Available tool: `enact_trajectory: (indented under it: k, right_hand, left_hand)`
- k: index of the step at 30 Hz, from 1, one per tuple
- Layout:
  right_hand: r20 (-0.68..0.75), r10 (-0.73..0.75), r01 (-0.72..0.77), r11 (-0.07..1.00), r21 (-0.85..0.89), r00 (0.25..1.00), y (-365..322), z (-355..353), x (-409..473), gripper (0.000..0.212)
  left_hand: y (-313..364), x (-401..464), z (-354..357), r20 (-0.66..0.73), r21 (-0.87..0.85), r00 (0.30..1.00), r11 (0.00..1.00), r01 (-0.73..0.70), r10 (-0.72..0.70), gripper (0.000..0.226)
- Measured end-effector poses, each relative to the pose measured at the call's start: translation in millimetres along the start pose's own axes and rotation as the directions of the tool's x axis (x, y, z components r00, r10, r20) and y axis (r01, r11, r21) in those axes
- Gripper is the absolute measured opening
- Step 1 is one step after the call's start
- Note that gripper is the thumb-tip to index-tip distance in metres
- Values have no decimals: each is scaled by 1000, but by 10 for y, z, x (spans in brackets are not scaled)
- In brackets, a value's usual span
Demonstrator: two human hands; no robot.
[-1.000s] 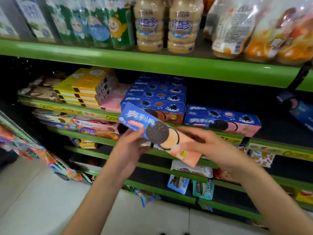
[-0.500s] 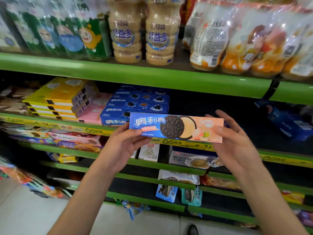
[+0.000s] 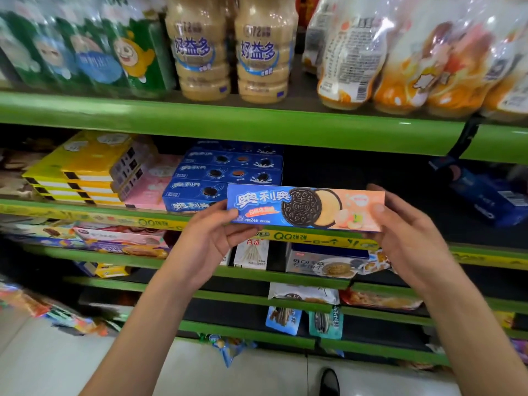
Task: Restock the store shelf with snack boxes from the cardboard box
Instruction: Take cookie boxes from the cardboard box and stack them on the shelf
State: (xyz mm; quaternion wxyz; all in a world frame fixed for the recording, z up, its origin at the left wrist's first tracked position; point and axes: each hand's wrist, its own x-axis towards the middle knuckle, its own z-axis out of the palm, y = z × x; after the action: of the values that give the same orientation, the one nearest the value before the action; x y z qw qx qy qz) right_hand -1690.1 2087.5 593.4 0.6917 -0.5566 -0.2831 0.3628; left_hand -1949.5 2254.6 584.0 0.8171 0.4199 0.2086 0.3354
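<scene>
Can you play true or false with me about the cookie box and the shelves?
1. Both hands hold the cookie box. True: the left hand grips one end, the right hand the other.
2. The box is held level. True.
3. The box is green. False: it is blue and peach.
4. The yellow boxes sit right of the blue stack. False: they sit to its left.
5. Bottles stand on the shelf above. True.

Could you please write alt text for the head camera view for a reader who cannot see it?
A left hand and a right hand hold a blue-and-peach cookie box level before a green shelf, beside stacked blue cookie boxes.
</scene>
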Motion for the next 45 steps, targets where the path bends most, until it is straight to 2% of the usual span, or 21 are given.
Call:
enact_trajectory:
  k: [8, 19, 29, 35, 45]
  right_hand:
    - [15, -22, 21, 998, 63, 1000, 8, 36, 32, 55]
    - [39, -20, 18, 998, 64, 999, -38, 98, -26, 53]
    - [38, -19, 16, 997, 71, 999, -81, 96, -79, 48]
    - [44, -20, 16, 996, 88, 999, -45, 67, -106, 47]
    - [24, -2, 0, 998, 70, 1000, -27, 73, -160, 36]
  left_hand:
    - [72, -47, -22, -15, 61, 1000, 998, -16, 17, 40]
    - [125, -84, -33, -20, 81, 1000, 996, -21, 22, 39]
    - [127, -95, -46, -21, 134, 999, 990, -36, 40, 37]
    - [111, -141, -52, -21, 165, 999, 985, -44, 48, 25]
    - [139, -222, -25, -15, 216, 999, 976, -30, 34, 22]
